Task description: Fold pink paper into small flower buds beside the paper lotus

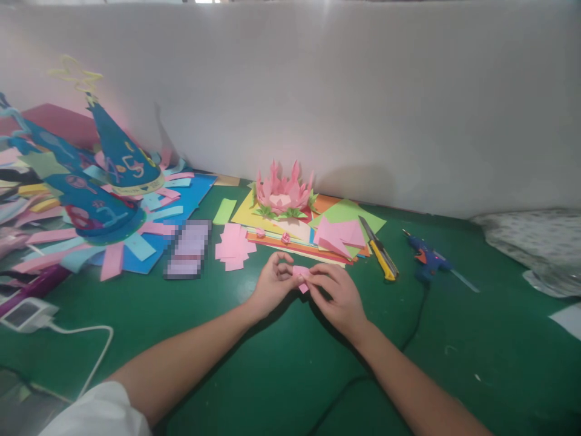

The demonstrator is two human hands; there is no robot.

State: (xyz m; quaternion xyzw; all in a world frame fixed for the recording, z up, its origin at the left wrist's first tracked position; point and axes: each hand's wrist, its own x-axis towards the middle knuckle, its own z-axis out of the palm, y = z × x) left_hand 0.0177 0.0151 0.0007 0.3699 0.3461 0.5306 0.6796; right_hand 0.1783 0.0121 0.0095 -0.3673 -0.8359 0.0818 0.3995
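My left hand (272,281) and my right hand (336,297) meet over the green table (254,375), both pinching one small pink paper piece (301,275) between their fingertips. The paper is partly hidden by my fingers. Just beyond my hands lies a pile of small pink paper squares (234,247). Behind it a pink paper lotus flower (285,194) stands on a stack of coloured sheets (290,233). Folded pink papers (338,235) rest on that stack's right side.
A yellow utility knife (380,251) and a blue glue gun (426,254) with a black cord lie to the right. Blue paper cone hats (113,175) with paper strips fill the left. A white charger (27,313) sits at the left edge. A white wall stands behind.
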